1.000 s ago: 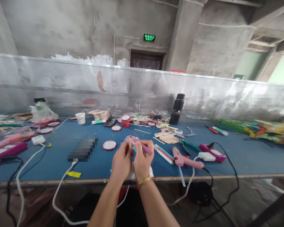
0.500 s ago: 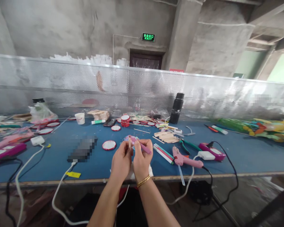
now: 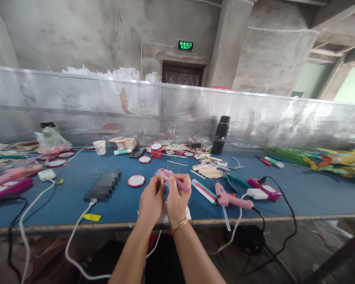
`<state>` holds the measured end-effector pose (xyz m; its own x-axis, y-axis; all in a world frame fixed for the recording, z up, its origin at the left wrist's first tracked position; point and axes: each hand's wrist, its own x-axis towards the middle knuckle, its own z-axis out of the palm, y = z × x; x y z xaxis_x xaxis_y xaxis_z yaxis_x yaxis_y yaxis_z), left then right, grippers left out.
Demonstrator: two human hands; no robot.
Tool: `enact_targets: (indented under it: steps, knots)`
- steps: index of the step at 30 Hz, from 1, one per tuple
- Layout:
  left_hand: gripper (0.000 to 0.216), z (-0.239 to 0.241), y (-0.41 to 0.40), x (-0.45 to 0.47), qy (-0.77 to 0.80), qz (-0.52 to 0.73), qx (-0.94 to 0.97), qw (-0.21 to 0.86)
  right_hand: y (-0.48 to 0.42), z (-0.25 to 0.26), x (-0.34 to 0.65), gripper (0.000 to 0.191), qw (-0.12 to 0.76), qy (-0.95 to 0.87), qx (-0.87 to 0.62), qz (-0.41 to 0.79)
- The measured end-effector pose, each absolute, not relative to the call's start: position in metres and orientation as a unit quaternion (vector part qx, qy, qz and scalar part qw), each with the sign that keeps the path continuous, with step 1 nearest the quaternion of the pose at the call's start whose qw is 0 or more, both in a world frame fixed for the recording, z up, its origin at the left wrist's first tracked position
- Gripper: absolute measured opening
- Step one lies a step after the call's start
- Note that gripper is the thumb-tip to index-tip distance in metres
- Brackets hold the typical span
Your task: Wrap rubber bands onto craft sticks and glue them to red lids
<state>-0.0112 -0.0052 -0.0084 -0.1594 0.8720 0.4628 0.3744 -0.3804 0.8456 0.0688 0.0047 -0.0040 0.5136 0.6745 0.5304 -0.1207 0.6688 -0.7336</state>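
My left hand (image 3: pixel 151 201) pinches a small wooden stick (image 3: pixel 162 177) held upright above the front of the blue table (image 3: pixel 313 197). My right hand (image 3: pixel 176 199) grips a pink marker (image 3: pixel 179 184), its tip touching the stick. A gold bracelet (image 3: pixel 179 226) circles my right wrist. Both hands are close together, fingers closed. Just behind them lies a colourful round piece (image 3: pixel 159 172). A red-rimmed round disc (image 3: pixel 136 180) lies to the left of the hands.
A pink glue gun (image 3: pixel 230 200) with its cable, coloured markers (image 3: pixel 204 191), a pile of wooden sticks (image 3: pixel 208 170), a black bottle (image 3: pixel 221 135), a paper cup (image 3: pixel 100 147) and several red-rimmed discs lie about. A perforated metal screen (image 3: pixel 77 106) backs the table.
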Motion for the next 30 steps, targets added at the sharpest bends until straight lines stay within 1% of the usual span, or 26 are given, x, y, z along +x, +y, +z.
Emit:
enact_targets:
  steps: [11,30]
  knots:
    - [0.011,-0.0088,-0.0047,-0.0116,0.496,0.575,0.612,0.218,0.0042,-0.0024,0.0685,0.017,0.81,-0.421,-0.325,0.246]
    - [0.01,-0.0064,-0.0074,-0.0107,0.517,0.562,0.608,0.217,0.0062,-0.0053,0.0687,0.017,0.811,-0.426,-0.323,0.238]
